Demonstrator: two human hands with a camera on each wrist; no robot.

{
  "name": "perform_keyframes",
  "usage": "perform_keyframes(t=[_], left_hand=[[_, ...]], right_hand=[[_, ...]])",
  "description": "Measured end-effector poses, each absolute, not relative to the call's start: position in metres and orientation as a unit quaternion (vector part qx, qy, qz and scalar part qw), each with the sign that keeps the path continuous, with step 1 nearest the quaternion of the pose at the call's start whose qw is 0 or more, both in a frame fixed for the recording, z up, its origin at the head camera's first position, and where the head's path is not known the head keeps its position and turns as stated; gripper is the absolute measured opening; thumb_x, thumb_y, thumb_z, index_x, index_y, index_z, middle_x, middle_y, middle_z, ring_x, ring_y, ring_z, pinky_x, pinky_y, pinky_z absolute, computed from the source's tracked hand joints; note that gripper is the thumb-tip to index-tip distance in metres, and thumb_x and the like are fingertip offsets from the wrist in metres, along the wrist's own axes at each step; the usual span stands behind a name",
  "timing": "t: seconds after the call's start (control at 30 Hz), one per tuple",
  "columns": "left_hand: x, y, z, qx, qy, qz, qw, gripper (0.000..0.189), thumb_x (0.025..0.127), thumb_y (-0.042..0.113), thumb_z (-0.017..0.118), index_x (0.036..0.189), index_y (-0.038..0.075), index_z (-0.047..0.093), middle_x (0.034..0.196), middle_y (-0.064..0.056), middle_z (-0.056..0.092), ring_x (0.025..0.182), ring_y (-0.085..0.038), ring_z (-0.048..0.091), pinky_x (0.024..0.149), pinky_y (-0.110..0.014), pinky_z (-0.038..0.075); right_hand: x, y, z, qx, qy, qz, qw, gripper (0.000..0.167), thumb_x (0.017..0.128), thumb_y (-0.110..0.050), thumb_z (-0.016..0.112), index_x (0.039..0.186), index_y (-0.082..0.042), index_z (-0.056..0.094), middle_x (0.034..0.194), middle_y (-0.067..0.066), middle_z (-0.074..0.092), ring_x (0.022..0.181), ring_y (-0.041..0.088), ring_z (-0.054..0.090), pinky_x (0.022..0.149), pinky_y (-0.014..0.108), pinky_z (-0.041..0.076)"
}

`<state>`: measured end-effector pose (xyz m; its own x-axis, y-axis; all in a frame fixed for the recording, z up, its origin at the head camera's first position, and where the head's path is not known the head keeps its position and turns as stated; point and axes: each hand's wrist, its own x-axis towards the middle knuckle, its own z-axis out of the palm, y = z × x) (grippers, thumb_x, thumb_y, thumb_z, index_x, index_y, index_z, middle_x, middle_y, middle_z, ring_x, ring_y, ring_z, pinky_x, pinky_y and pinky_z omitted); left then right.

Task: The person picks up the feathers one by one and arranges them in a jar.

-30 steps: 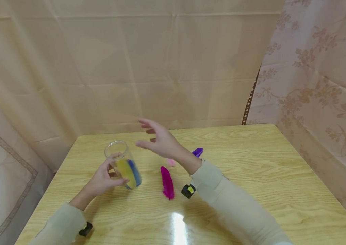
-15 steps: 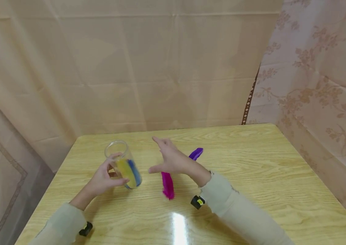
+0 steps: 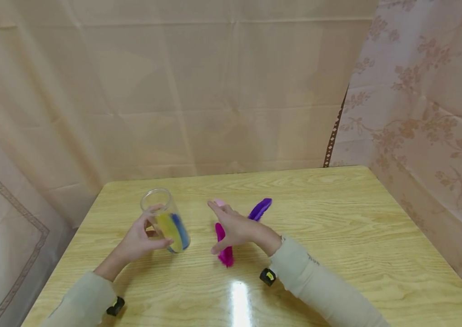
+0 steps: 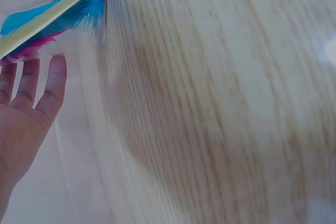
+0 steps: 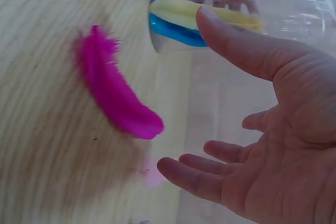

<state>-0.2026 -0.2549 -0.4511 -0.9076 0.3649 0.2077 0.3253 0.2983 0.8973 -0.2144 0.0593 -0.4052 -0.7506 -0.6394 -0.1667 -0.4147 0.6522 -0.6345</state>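
My left hand (image 3: pixel 138 238) grips a clear cup (image 3: pixel 173 206) round its side, at the left of the table. Inside it stand a yellow feather (image 3: pixel 168 229) and a blue feather (image 3: pixel 181 229). The left wrist view also shows a magenta feather (image 4: pixel 37 48) in the cup. My right hand (image 3: pixel 236 227), thumb and fingers spread, hovers over a loose magenta feather (image 5: pixel 113 90) and partly covers it in the head view. That hand holds nothing. Just beyond its fingertips lies a pale pink feather (image 3: pixel 219 202), and a purple feather (image 3: pixel 260 210) lies behind the wrist.
The wooden table (image 3: pixel 357 236) extends to the right and toward me. Its far edge meets a beige curtain (image 3: pixel 214 91), and a floral curtain (image 3: pixel 435 91) hangs at the right. Small black devices are on both wrists.
My right hand has come away from beside the cup, moving right and lower, to the loose magenta feather. The left hand and the cup have stayed in place.
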Motion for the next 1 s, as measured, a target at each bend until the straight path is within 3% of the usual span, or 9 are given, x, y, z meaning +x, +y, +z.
perform_keyframes(t=[0.3,0.67,0.77,0.87,1.0], left_hand=[[-0.202,-0.254,-0.446,0.210,0.806,0.552,0.026,0.080,0.080,-0.001,0.084,0.146,0.008,0.041,0.132,-0.017,0.056,0.113,-0.023,0.056,0.085,-0.038,0.054],[-0.200,-0.254,-0.446,0.212,0.801,0.559,0.024,0.081,0.079,-0.003,0.084,0.147,0.006,0.039,0.129,-0.020,0.056,0.111,-0.019,0.057,0.083,-0.038,0.056],[-0.200,-0.254,-0.446,0.214,0.802,0.558,0.019,0.081,0.079,-0.002,0.084,0.146,0.007,0.041,0.130,-0.019,0.056,0.111,-0.018,0.058,0.083,-0.038,0.056],[-0.199,-0.254,-0.446,0.215,0.802,0.557,0.017,0.081,0.079,-0.003,0.084,0.146,0.007,0.041,0.129,-0.019,0.057,0.111,-0.019,0.058,0.083,-0.038,0.056],[-0.199,-0.252,-0.447,0.218,0.800,0.559,0.018,0.081,0.079,-0.003,0.084,0.146,0.007,0.040,0.127,-0.020,0.058,0.110,-0.020,0.058,0.082,-0.038,0.056]], right_hand=[[-0.218,0.055,-0.420,-0.275,0.901,-0.276,0.192,0.123,0.075,-0.027,0.093,0.162,-0.007,0.009,0.159,0.028,0.021,0.142,0.044,0.033,0.112,0.051,0.036],[-0.220,0.043,-0.434,-0.265,0.927,-0.202,0.173,0.112,0.072,-0.032,0.094,0.158,-0.003,0.029,0.143,0.015,0.047,0.132,0.028,0.046,0.109,0.037,0.041],[-0.221,0.040,-0.434,-0.268,0.930,-0.193,0.162,0.096,0.071,-0.029,0.095,0.148,-0.001,0.044,0.127,0.011,0.058,0.123,0.025,0.051,0.104,0.034,0.045],[-0.223,0.038,-0.435,-0.274,0.931,-0.190,0.152,0.069,0.071,-0.025,0.095,0.125,-0.005,0.058,0.100,0.002,0.061,0.103,0.018,0.055,0.090,0.030,0.049],[-0.225,0.038,-0.437,-0.275,0.931,-0.193,0.144,0.048,0.071,-0.017,0.095,0.100,-0.010,0.058,0.081,-0.004,0.053,0.082,0.013,0.049,0.073,0.027,0.047]])
